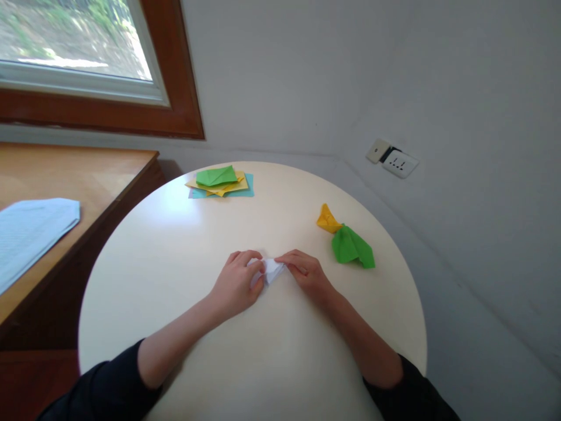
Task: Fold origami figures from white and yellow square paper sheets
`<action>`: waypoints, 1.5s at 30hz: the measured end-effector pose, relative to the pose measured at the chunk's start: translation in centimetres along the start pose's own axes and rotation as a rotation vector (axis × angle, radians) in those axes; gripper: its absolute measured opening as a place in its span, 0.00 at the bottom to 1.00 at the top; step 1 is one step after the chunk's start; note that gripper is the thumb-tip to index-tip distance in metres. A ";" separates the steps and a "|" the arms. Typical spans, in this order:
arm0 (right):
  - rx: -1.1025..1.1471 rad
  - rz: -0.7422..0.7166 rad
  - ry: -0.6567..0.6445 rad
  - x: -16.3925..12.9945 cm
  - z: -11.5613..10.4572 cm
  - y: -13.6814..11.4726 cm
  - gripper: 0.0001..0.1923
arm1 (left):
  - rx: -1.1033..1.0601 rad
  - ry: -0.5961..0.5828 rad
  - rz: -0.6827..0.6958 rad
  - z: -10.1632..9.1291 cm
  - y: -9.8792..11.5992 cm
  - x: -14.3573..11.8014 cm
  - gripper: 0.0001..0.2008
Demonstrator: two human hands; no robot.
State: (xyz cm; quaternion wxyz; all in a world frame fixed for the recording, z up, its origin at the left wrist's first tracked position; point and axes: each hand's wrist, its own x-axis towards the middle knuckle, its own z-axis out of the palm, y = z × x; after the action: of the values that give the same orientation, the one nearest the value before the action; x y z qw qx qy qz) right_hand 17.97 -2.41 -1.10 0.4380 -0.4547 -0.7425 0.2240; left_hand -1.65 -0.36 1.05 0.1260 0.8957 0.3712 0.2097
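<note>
We see both hands working at the middle of a round white table (184, 245). The left hand (236, 282) has its fingers curled in over a small white folded paper (272, 270), the tips pressing on the paper's left part. The right hand (307, 272) meets it from the right, fingers bent and close together, fingertips pinching the paper's right edge. Both hands are nearly closed on the paper; it lies low against the tabletop, and we cannot tell whether it is lifted clear of it. Dark sleeves cover the forearms at the near edge.

To the right of the hands, near but apart, lies a green folded piece (352, 247), with a smaller yellow folded piece (327, 219) just beyond it, the two touching or nearly so. At the far side of the table sits a stack of coloured sheets (221, 182): green on top, yellow under, blue at the bottom.

Left of the table stands a wooden desk (87, 169) with a printed paper sheaf (30, 234) on it. A window (74, 41) is on the far left, and a wall socket (393, 159) on the far right.
</note>
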 end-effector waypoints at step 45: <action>0.312 0.268 -0.148 0.0 0.3 -1.4 0.06 | -0.739 -0.455 -0.298 -0.4 -0.7 0.3 0.10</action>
State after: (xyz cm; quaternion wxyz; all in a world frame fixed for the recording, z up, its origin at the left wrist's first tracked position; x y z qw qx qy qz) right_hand 17.02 -3.06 -0.26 0.4138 -0.4583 -0.6618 0.4252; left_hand -2.08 0.31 1.19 0.5439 0.7510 0.3592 0.1058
